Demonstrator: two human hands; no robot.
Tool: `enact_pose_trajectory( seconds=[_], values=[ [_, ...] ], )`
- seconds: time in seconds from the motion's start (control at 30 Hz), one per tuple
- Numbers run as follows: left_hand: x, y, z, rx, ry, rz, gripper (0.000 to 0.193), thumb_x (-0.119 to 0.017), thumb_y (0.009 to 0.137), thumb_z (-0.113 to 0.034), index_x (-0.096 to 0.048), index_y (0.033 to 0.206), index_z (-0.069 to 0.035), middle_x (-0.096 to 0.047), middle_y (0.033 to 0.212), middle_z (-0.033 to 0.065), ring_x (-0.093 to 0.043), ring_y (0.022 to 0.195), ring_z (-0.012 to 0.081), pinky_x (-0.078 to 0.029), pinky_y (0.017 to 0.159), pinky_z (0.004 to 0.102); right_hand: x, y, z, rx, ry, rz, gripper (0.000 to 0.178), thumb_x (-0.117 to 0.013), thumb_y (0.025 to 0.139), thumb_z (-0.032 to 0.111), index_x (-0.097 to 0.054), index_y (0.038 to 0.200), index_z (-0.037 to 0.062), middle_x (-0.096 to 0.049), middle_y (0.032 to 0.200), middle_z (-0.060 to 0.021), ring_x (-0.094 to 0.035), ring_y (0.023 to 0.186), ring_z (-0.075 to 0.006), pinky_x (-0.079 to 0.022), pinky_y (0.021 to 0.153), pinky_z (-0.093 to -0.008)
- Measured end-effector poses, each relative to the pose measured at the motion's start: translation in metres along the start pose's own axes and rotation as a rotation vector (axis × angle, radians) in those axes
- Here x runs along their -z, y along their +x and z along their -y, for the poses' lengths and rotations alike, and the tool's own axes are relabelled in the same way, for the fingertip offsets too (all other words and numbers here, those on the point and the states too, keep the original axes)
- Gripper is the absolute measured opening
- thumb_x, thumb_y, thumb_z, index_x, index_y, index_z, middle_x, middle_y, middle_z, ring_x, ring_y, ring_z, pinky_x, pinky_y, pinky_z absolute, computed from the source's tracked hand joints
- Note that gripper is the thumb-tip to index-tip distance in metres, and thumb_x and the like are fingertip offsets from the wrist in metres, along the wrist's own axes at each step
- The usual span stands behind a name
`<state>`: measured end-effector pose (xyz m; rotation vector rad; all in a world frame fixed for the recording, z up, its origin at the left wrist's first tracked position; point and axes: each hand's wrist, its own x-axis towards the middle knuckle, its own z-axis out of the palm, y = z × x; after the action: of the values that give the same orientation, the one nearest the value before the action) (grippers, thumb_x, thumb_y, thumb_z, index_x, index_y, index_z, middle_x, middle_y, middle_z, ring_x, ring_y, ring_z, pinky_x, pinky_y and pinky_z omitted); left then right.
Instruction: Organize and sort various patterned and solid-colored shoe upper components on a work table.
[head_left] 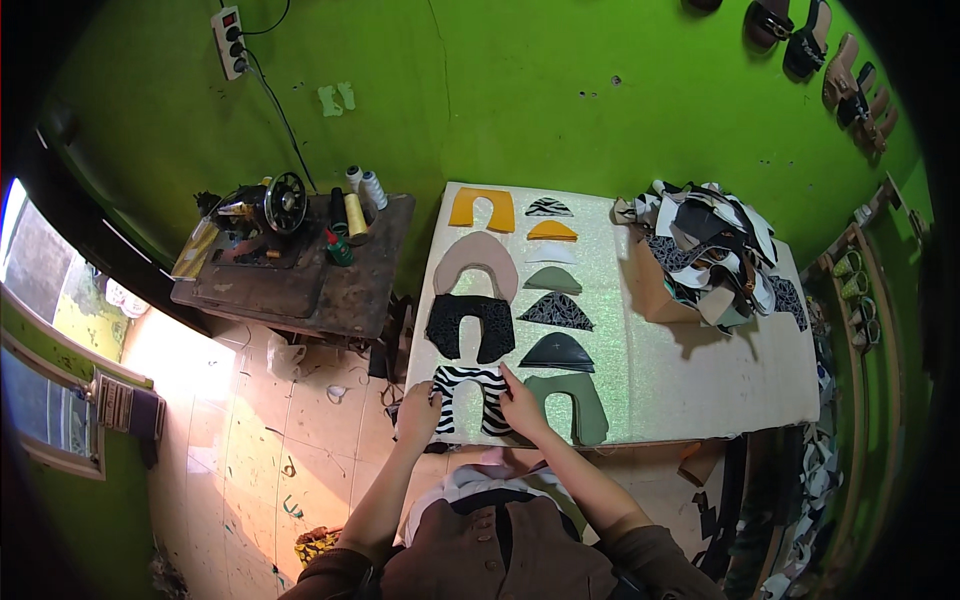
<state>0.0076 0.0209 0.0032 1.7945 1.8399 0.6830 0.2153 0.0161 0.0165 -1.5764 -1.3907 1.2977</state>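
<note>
Left hand [418, 412]: holding the zebra piece's [467, 376] left edge
Right hand [521, 405]: on its right edge, a green piece [592, 405] just beside
Pale surface [690, 390]: cut pieces [475, 262] laid out in two columns
Box [660, 288]: brown, heaped with scraps [715, 225]
Sewing machine [245, 215]: over there on a dark surface [350, 300]
Wall [550, 90]: green, sandals [808, 45] hanging

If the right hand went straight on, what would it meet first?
Beyond the zebra-striped piece it touches, the right hand would likely meet the black patterned piece; depth is unclear, so it might pass above.
</note>
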Motion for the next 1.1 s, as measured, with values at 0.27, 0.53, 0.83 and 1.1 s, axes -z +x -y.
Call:
enact_pose_trajectory(
  seconds=[0.27,0.53,0.83,1.1],
  values=[
    [0.007,0.001,-0.027,-0.109,0.234,-0.087,0.042,-0.062,0.08,-0.03,-0.055,0.112,-0.002,-0.054,0.11,0.0142,-0.054,0.099,0.031,-0.045,0.082,0.0401,-0.006,0.003,-0.02,0.347,-0.22,-0.154,0.054,-0.05,0.081,-0.001,-0.038,0.133,0.003,-0.042,0.133,-0.0216,-0.042,0.122,-0.0357,-0.038,0.098,-0.0361],
    [-0.009,0.014,-0.033,-0.288,0.324,0.002,0.049,-0.063,0.08,-0.031,-0.052,0.115,0.0,-0.051,0.116,0.0142,-0.048,0.109,0.0303,-0.039,0.091,0.0389,-0.009,0.008,-0.007,0.582,-0.817,-0.097,0.052,-0.059,0.08,0.019,-0.045,0.127,0.0035,-0.04,0.134,-0.0199,-0.04,0.123,-0.0349,-0.033,0.102,-0.0434],
    [-0.032,-0.009,-0.017,-0.425,0.509,0.009,0.05,-0.048,0.088,-0.028,-0.043,0.129,-0.001,-0.038,0.138,0.0157,-0.035,0.127,0.0323,-0.028,0.104,0.0442,-0.028,0.0,-0.021,0.485,-0.937,-0.062,0.066,-0.051,0.084,0.038,-0.036,0.132,-0.0044,-0.031,0.142,-0.0173,-0.027,0.133,-0.0286,-0.021,0.108,-0.0449],
    [-0.026,-0.007,-0.058,-0.425,0.457,-0.068,0.041,-0.048,0.087,-0.024,-0.051,0.123,-0.004,-0.043,0.134,0.0142,-0.039,0.126,0.0296,-0.027,0.104,0.0448,-0.01,0.004,-0.011,0.396,-0.846,0.036,0.054,-0.048,0.085,0.03,-0.043,0.127,-0.003,-0.036,0.137,-0.0216,-0.03,0.131,-0.0329,-0.021,0.108,-0.0476]
  ],
)
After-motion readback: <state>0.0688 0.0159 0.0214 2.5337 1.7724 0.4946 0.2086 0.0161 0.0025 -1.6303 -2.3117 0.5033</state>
